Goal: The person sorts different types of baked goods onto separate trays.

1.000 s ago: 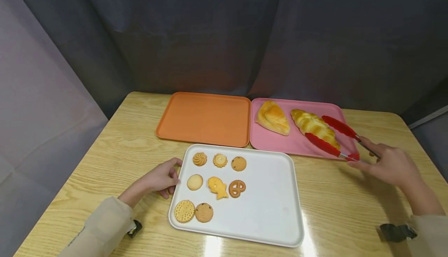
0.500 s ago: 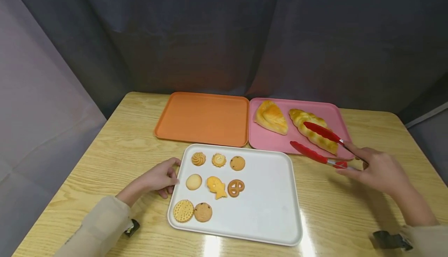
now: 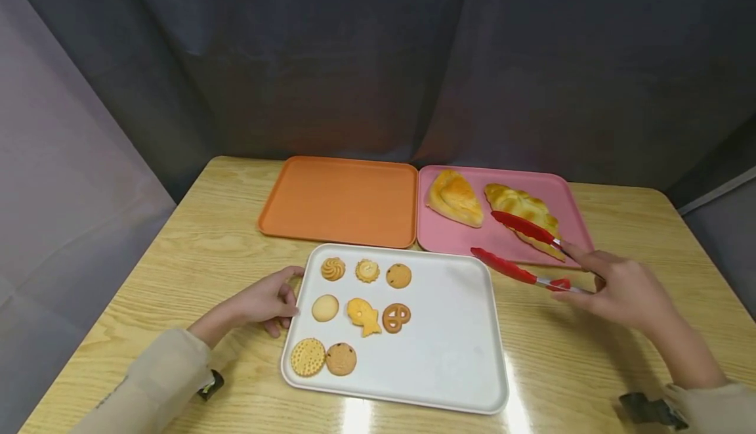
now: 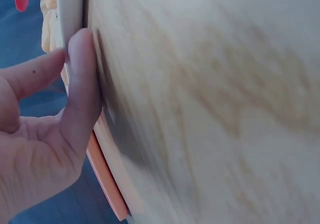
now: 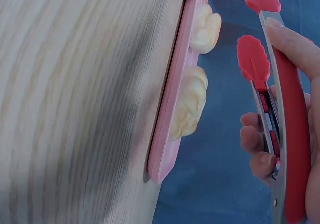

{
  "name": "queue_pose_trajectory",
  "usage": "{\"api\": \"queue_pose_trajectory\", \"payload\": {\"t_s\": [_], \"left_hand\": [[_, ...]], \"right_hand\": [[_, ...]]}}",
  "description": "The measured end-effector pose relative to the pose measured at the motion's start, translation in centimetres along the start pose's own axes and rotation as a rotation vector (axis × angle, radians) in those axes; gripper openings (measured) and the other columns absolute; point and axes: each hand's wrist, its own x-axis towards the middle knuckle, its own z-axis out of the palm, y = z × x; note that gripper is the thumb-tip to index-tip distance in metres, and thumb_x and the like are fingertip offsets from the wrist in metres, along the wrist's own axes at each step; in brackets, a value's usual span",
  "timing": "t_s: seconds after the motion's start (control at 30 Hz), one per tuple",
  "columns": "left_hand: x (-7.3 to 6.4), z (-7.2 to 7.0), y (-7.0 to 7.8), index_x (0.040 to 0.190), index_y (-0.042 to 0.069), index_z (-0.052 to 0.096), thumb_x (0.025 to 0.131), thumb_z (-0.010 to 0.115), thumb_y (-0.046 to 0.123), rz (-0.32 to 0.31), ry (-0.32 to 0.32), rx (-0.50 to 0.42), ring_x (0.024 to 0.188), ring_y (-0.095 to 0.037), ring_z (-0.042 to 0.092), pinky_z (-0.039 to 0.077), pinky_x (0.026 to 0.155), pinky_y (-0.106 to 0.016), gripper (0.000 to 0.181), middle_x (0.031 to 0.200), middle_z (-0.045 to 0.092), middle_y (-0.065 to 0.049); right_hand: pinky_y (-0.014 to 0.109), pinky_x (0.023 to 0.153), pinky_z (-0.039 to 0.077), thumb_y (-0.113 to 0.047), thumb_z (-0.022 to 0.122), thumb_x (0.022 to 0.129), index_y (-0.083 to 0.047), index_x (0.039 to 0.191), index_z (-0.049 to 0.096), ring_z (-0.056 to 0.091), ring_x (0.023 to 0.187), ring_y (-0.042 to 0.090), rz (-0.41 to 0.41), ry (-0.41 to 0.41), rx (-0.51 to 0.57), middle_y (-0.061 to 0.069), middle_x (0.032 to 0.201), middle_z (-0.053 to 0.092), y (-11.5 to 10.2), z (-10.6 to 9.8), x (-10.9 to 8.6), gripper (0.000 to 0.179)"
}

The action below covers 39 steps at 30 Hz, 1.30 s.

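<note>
My right hand (image 3: 617, 293) grips a pair of red-tipped tongs (image 3: 522, 227), also seen side-on in the right wrist view. The tongs' tips are spread apart with nothing between them, held up in the air. In the head view they overlap the long braided bread (image 3: 522, 204) and the near edge of the pink tray (image 3: 575, 207). My left hand (image 3: 266, 299) pinches the left rim of the white tray (image 3: 449, 355), thumb at the rim and fingers along its outer side. Cookies lie in rows on its left half, among them a fish-shaped cookie (image 3: 364, 316) and a pretzel cookie (image 3: 396, 318).
A wedge-shaped pastry (image 3: 455, 199) lies left of the braided bread on the pink tray. An orange tray (image 3: 342, 201) adjoins the pink one on the left, behind the white tray. A dark curtain (image 3: 331, 60) hangs behind the wooden table (image 3: 177, 257).
My right hand has carried the tongs leftward, from around the braided bread toward the white tray's back right corner. The left hand stays at the white tray's rim. The food stays in place.
</note>
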Motion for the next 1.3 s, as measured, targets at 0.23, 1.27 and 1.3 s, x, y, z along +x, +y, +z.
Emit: {"api": "queue_pose_trajectory", "payload": {"t_s": [0.23, 1.27, 1.3], "left_hand": [[0.1, 0.0, -0.1, 0.14, -0.001, 0.019, 0.083, 0.055, -0.008, 0.003, -0.002, -0.005, 0.054, -0.018, 0.055, 0.05, 0.041, -0.033, 0.068, 0.071, 0.051, -0.011], [0.4, 0.4, -0.2, 0.141, 0.003, 0.02, 0.083, 0.053, -0.009, -0.018, 0.044, 0.045, 0.053, -0.018, 0.053, 0.05, 0.039, -0.034, 0.068, 0.071, 0.05, -0.011], [0.4, 0.4, -0.2, 0.141, 0.003, 0.021, 0.083, 0.053, -0.009, -0.019, 0.045, 0.043, 0.053, -0.018, 0.053, 0.05, 0.039, -0.034, 0.068, 0.071, 0.05, -0.011]], "right_hand": [[0.017, 0.04, 0.028, -0.031, 0.088, 0.047, -0.01, 0.119, 0.061, 0.028, 0.048, -0.001, -0.041, 0.015, 0.041, -0.01, 0.064, 0.04, -1.3, 0.4, 0.3, 0.08], [0.014, 0.042, 0.025, -0.041, 0.084, 0.054, -0.014, 0.116, 0.063, 0.027, 0.048, -0.004, -0.153, -0.091, 0.139, -0.016, 0.065, 0.039, -5.0, 2.4, 3.0, 0.071], [0.014, 0.042, 0.025, -0.042, 0.084, 0.055, -0.014, 0.116, 0.063, 0.027, 0.048, -0.004, -0.156, -0.098, 0.138, -0.015, 0.066, 0.041, -5.1, 2.5, 3.1, 0.071]]}}
